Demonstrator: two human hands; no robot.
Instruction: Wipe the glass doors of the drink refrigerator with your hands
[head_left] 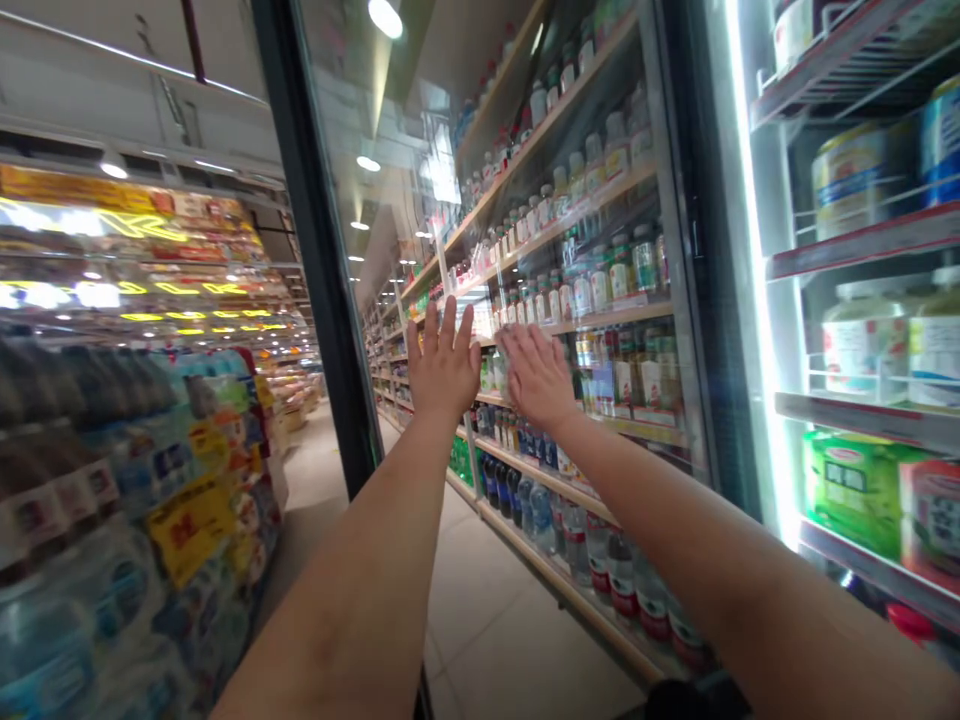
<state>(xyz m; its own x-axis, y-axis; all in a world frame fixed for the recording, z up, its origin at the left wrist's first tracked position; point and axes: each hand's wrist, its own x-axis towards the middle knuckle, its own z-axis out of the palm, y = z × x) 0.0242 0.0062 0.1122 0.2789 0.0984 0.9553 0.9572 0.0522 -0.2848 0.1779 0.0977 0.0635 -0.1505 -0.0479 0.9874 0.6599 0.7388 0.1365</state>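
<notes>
Both my arms reach forward to a glass cooler door (309, 210), which is swung open and has a dark frame. My left hand (445, 372) is flat against or just before the pane, its fingers spread and pointing up. To the right of it, my right hand (536, 380) has its palm toward the glass and its fingers stretched out, lying closer together and tilted left. No held object shows in either hand. Whether the palms touch the glass cannot be made out. Shelves of bottles (600, 285) appear in the pane, seen through it or mirrored.
At right stands the lit cooler with wire-fronted shelves (862, 240), bearing jugs (862, 340) and a green carton (851, 490). A blurred stack of packed bottles (90, 560) with a yellow sign (193, 525) lines the left. A pale tiled aisle (309, 460) runs between.
</notes>
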